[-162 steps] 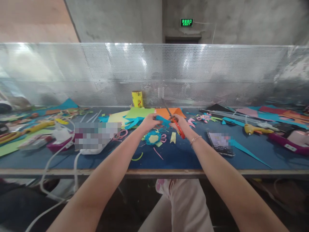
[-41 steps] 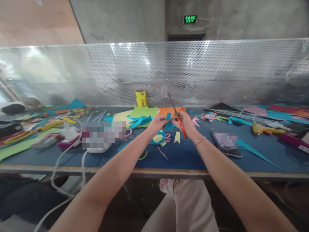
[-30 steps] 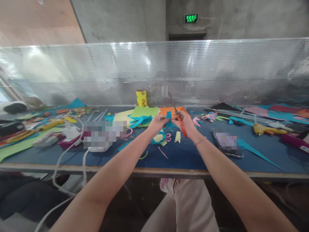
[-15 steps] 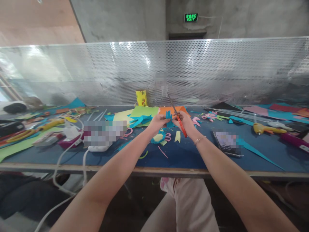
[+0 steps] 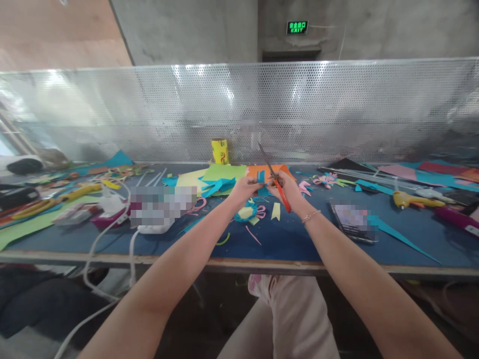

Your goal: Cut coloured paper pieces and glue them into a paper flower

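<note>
Between my two hands is a small piece of blue paper, raised over the table. My left hand pinches it from the left with the fingertips. My right hand is closed round a pair of scissors with red handles, blades pointing up and away to the left. The right fingertips are close to the blue paper's edge; whether they touch it I cannot tell. Below the hands lies a round blue-rimmed paper piece with a pale yellow middle, beside pink paper loops.
A phone lies to the right, near a yellow glue gun. A white power strip with cables is at left. Coloured sheets and a yellow box stand toward the perforated metal screen. Scraps are scattered about.
Very little differs. The blue paper between my hands has shifted slightly in angle, and both hands stay in nearly the same place.
</note>
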Tool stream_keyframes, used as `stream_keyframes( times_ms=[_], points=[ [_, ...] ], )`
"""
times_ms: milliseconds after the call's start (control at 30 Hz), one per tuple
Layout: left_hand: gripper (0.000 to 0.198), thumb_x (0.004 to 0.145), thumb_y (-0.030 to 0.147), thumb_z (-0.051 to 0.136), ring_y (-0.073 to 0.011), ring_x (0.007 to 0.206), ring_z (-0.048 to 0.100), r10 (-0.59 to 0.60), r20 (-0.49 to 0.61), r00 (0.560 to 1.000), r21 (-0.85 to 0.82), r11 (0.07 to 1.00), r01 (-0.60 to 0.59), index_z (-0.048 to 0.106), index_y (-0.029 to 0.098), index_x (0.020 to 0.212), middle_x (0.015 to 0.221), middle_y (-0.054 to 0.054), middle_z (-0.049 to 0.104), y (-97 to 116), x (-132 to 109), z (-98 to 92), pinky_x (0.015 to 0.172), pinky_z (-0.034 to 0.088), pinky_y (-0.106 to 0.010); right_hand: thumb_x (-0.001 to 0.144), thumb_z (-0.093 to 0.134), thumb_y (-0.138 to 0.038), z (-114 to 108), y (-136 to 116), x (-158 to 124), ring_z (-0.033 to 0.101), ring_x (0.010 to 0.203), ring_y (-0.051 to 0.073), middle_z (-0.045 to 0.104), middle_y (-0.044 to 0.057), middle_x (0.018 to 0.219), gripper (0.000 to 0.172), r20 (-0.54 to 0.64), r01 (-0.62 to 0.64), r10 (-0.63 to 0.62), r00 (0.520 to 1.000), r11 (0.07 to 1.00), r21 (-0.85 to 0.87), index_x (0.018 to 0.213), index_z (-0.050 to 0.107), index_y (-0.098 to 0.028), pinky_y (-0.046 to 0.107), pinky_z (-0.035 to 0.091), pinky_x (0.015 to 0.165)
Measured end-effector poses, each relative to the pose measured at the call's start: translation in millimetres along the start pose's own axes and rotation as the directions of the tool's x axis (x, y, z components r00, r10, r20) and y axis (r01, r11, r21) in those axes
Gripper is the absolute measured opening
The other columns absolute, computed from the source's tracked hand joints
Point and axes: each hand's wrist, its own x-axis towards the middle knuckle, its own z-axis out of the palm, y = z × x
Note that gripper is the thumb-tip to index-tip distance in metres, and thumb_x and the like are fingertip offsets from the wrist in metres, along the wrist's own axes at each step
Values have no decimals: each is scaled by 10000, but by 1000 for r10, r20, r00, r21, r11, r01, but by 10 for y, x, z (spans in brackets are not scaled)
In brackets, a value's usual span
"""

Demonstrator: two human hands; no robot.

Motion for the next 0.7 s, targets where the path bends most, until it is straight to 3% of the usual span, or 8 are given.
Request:
stream_keyframes(
  times_ms=[133, 300, 500, 700],
  points=[
    [136, 588, 230, 690, -90, 462, 514, 4, -12, 1000, -19, 1000, -4, 607, 128, 621, 471, 11, 538, 13, -4, 2, 481, 418, -211, 594, 553, -233, 5, -34, -7, 536, 608, 117, 544, -4, 677, 248, 11, 26, -26, 1000, 1000, 13, 821, 467, -188, 261, 434, 612],
    [137, 587, 225, 690, -86, 483, 521, -6, 33, 999, -70, 998, 8, 591, 134, 611, 510, 8, 554, 29, -38, 16, 504, 450, -214, 591, 546, -192, -12, -96, 15, 528, 592, 115, 523, -11, 646, 238, -21, -60, 59, 998, 998, -19, 809, 449, -198, 259, 428, 600],
    [152, 571, 92, 652, -88, 571, 564, 14, 101, 995, -154, 988, 2, 616, 127, 714, 638, 0, 598, 49, -87, 39, 605, 488, -246, 574, 556, -163, -46, -162, 30, 524, 592, 117, 516, -30, 610, 220, -88, -98, 92, 992, 993, -67, 758, 441, -204, 262, 429, 603],
    [196, 569, 38, 620, -100, 578, 569, 11, 71, 997, -141, 990, -1, 574, 126, 738, 677, -11, 595, 47, -78, 42, 601, 491, -273, 578, 536, -155, -39, -162, 44, 526, 585, 118, 503, -35, 606, 233, -97, -159, 157, 983, 987, -13, 769, 411, -200, 262, 434, 603]
  ],
)
